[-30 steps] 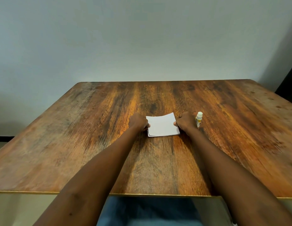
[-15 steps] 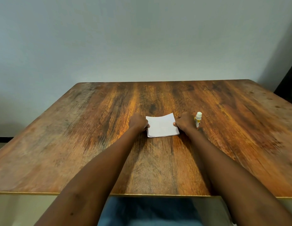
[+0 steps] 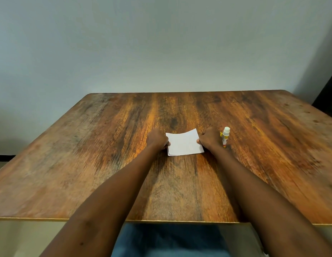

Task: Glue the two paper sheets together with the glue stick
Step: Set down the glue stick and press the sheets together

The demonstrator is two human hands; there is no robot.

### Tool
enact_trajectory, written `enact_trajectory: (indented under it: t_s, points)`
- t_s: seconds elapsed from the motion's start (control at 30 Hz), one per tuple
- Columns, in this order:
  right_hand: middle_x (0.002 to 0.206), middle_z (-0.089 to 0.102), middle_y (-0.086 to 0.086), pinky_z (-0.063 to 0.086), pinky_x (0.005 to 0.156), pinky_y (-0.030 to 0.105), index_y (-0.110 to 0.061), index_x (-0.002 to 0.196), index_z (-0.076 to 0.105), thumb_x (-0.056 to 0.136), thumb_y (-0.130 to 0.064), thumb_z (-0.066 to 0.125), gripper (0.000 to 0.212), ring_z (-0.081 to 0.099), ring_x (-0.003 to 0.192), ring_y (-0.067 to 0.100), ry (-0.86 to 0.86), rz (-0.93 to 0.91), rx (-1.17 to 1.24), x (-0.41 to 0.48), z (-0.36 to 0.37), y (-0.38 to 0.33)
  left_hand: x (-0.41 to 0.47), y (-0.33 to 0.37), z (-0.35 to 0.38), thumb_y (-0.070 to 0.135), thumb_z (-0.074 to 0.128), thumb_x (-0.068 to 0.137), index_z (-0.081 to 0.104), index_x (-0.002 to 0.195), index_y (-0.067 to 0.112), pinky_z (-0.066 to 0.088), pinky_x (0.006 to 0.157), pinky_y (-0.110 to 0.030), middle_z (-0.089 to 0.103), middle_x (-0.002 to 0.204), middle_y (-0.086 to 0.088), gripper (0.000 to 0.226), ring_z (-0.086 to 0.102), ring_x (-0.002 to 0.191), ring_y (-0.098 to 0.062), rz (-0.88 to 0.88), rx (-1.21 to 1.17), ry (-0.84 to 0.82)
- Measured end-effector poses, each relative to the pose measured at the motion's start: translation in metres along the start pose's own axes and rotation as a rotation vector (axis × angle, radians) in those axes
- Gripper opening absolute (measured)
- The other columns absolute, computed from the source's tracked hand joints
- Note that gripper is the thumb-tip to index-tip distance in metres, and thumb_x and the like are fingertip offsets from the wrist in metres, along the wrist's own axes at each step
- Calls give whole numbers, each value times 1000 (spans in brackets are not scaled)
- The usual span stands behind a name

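Observation:
Two small white paper sheets (image 3: pixel 183 143) lie stacked on the wooden table (image 3: pixel 106 164), near its middle. The lower sheet shows only as a thin edge at the front left. My left hand (image 3: pixel 157 139) grips the stack's left edge with curled fingers, thumb on top. My right hand (image 3: pixel 209 139) grips the right edge the same way. The far right corner of the top sheet curls up slightly. A glue stick (image 3: pixel 225 136) with a white cap and yellow label stands upright just right of my right hand, apart from the paper.
A plain pale wall rises behind the table's far edge. A dark object (image 3: pixel 328 97) stands at the far right past the table corner. The near table edge runs across the bottom, with blue fabric (image 3: pixel 170 240) below it.

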State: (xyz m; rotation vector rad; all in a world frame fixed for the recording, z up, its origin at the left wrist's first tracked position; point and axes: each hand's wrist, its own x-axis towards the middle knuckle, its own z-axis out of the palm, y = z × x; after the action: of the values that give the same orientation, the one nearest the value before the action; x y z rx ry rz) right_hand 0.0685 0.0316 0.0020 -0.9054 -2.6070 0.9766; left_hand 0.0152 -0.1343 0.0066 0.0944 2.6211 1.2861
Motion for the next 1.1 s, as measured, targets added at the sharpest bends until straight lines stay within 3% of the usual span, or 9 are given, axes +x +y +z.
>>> enact_trajectory:
  t_s: [0.07,0.17,0.33,0.6,0.77,0.97,1.1]
  points:
    - [107,68,19,46,61,25,5,99,65,81,-11,69,24,66,95,32,-1,-2,-6,-1,-1,-1,-1,-1,1,4,71,79,69,97,-7,58,81,-41,71,98,-21,21,71,88,-31,1,1,6]
    - [108,68,19,48,72,28,5,101,66,83,-12,68,25,65,96,31,10,-13,-27,-2,0,0,-1,-1,1,4,71,79,68,97,-7,59,79,-40,71,98,-21,21,71,86,-30,-3,-11,6]
    - [109,68,18,52,78,30,4,102,66,83,-13,68,26,65,96,31,24,-26,-52,-2,1,0,-2,-1,0,3,70,79,68,96,-7,58,77,-37,71,97,-20,19,72,84,-28,-17,-23,5]
    - [109,68,18,49,76,29,5,101,66,83,-13,68,25,65,97,31,24,-38,-73,-2,1,-1,-1,0,1,3,70,79,67,98,-8,58,77,-36,71,97,-21,22,68,74,-24,-12,-6,3]
    - [108,68,18,51,77,29,5,101,66,83,-13,68,25,65,96,30,20,-36,-67,-2,1,-1,-3,0,1,2,71,78,67,96,-8,58,84,-43,70,97,-21,21,70,88,-30,1,25,4]
    - [110,68,17,47,75,26,5,104,65,83,-13,68,27,65,97,29,17,-30,-58,-1,2,-1,-2,0,1,2,70,77,67,97,-8,57,84,-43,70,99,-21,22,69,90,-30,11,42,2]
    - [112,67,17,50,81,28,4,106,65,83,-14,69,30,64,100,29,24,-31,-74,0,3,-1,0,-1,2,2,69,78,67,99,-7,58,83,-43,69,100,-21,23,69,91,-31,12,48,-1]
